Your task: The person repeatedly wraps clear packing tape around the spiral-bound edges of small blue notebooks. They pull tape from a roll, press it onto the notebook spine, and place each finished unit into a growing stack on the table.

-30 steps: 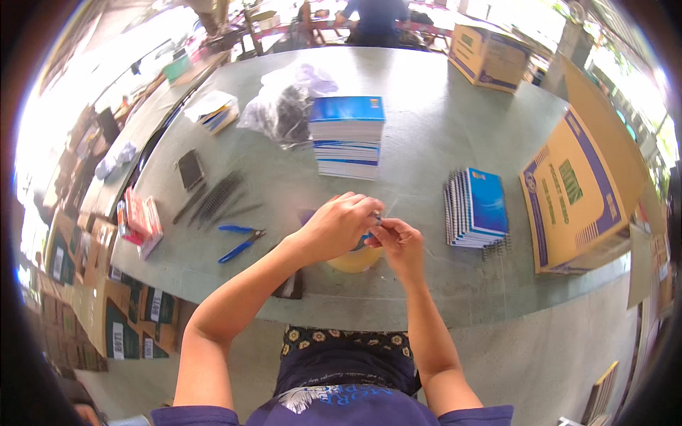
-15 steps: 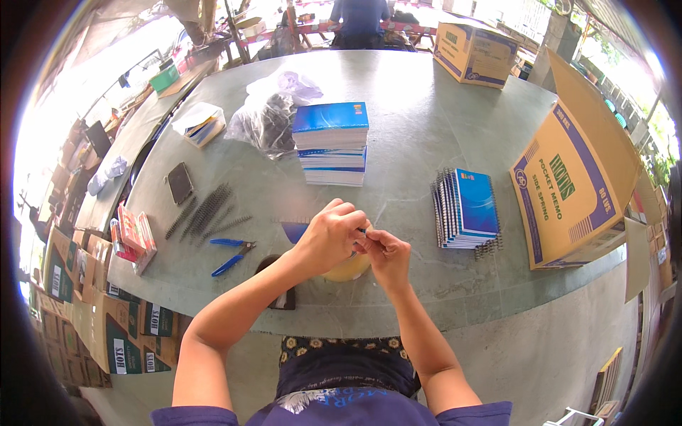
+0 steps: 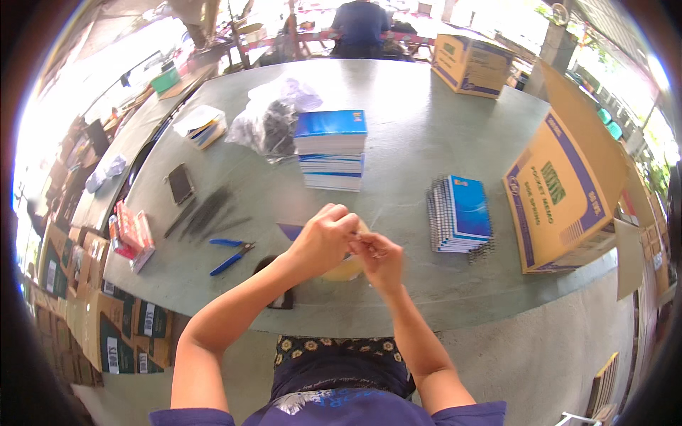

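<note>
My left hand (image 3: 325, 238) and my right hand (image 3: 380, 261) meet above the near middle of the table, fingers pinched close together. What they grip is mostly hidden by the fingers. A blue-purple corner (image 3: 289, 231) of something flat sticks out past my left hand. Below the hands shows a pale yellow, rounded thing (image 3: 344, 270), partly covered. A dark brown object (image 3: 283, 297) lies under my left forearm. Beyond the hands rises a stack of blue-covered notebooks (image 3: 331, 150). To the right is a pile of spiral-bound blue notebooks (image 3: 460, 214).
On the left lie blue-handled cutters (image 3: 229, 257), dark wire coils (image 3: 206, 216), a phone (image 3: 180, 183) and red-and-white boxes (image 3: 132, 236). Farther back are a plastic bag (image 3: 273, 121) and a white container (image 3: 202, 126). An open carton (image 3: 558, 192) stands right, another carton (image 3: 470, 65) behind; a person (image 3: 360, 28) sits beyond.
Both hands have shifted only slightly, still pinched together. The view has tilted a little, so the table sits lower in the picture. The things on the table appear to stay in place.
</note>
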Demonstrator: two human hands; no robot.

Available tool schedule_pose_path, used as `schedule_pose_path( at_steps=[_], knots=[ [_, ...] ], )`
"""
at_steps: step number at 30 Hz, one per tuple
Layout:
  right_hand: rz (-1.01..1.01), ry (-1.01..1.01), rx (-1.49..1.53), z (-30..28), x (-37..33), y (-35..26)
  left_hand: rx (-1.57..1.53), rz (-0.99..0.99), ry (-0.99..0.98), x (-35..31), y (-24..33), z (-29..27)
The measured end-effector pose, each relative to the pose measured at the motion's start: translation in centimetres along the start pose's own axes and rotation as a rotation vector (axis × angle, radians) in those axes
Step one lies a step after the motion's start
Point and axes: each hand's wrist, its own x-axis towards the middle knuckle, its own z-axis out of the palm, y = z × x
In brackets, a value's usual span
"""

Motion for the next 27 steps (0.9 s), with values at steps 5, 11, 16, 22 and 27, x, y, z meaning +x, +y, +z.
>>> schedule_pose_path(
  at_steps=[5, 11, 16, 22, 27],
  knots=[
    [-0.005, -0.077, -0.367, -1.0, 0.6, -1.0, -0.031, -0.093, -0.037, 0.2, -0.1, -1.5],
    [-0.170, -0.089, -0.278, -2.8, 2.7, -5.4, -0.049, -0.163, -0.319, -0.2, -1.8, -3.9],
    [-0.504, 0.207, -0.648, -11.2, 5.3, -11.4, 0.017, 0.017, 0.222, 4.3, 2.4, -4.2],
    [-0.275, -0.119, -1.159, -18.5, 2.9, -7.1, -0.028, 0.074, 0.072, 1.9, 1.8, -2.2],
    [-0.278, -0.081, -1.190, -18.6, 2.5, -5.9, -0.030, 0.009, 0.067, 0.6, 1.2, -2.3]
  ],
)
